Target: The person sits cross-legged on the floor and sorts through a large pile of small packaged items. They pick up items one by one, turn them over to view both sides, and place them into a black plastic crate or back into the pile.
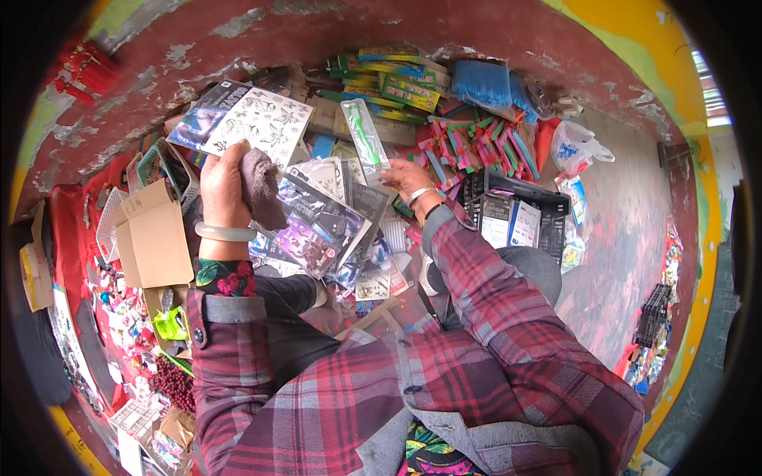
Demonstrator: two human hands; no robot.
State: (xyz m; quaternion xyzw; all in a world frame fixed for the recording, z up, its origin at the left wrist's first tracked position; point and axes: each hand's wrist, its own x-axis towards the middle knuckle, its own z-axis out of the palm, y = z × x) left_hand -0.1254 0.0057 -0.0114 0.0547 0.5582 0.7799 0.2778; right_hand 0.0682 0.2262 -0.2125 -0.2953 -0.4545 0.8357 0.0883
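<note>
Viewing remotely, I see the left hand (222,192) gripping a patterned sheet (274,120), a brown cloth (262,187) bunched against it, above the loose pile (317,226). The right fingers (392,174) pinch a clear packet (375,133) by its lower end — so slight a hold could, I judge, let it slip. Most left fingers are hidden; the packet's green item (362,136) — I cannot identify it.

- A maroon-and-grey plaid jacket (333,397) had grey turned-back cuffs (238,311).
- A red-flowered dark undersleeve (228,279) showed at left.
- Pale bangles (226,232) ringed both wrists (225,213).
- Trousers (298,333) were dark.
</note>
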